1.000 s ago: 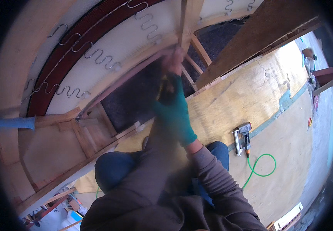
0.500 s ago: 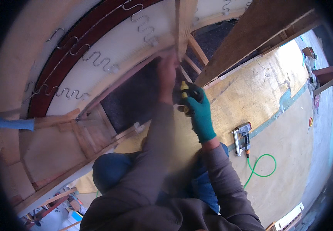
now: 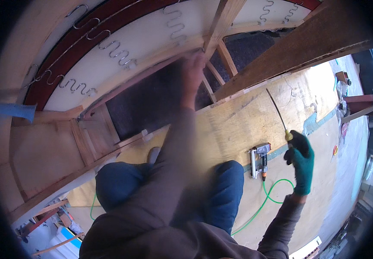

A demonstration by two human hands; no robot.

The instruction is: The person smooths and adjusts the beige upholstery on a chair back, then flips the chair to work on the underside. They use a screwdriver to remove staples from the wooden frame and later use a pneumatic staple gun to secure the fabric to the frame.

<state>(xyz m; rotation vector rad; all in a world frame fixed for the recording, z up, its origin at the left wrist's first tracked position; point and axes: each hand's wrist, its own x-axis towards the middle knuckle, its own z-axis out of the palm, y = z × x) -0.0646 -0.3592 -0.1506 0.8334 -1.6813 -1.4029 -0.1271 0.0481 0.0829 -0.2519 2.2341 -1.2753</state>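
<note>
Seen from above, a person with knees bent works at a large wooden frame (image 3: pixel 83 142), wearing blue trousers (image 3: pixel 221 194) and a brown long-sleeved top. Of the two hands, the bare left hand (image 3: pixel 193 71) reaches up to the frame, near the foot of an upright wooden post (image 3: pixel 223 23) and at the end of a strip of pinkish fabric (image 3: pixel 130 84) along the frame's inner edge; it is blurred, so I cannot tell whether its fingers grip anything. The right hand (image 3: pixel 300 162), in a green glove with dark fingers, is well apart from the frame, out to the right, closed around the yellow handle of a slim tool (image 3: pixel 277 110) whose long, thin metal shaft points up and slightly left. Wavy metal springs (image 3: pixel 113 47) line the frame's pale back panel, crossed by a dark red band (image 3: pixel 65 62). On the yellowish floor covering (image 3: pixel 234 123) lies a nail or staple gun (image 3: pixel 262 157) (which of these, I cannot tell), joined to a looping green hose (image 3: pixel 267 195).
</note>
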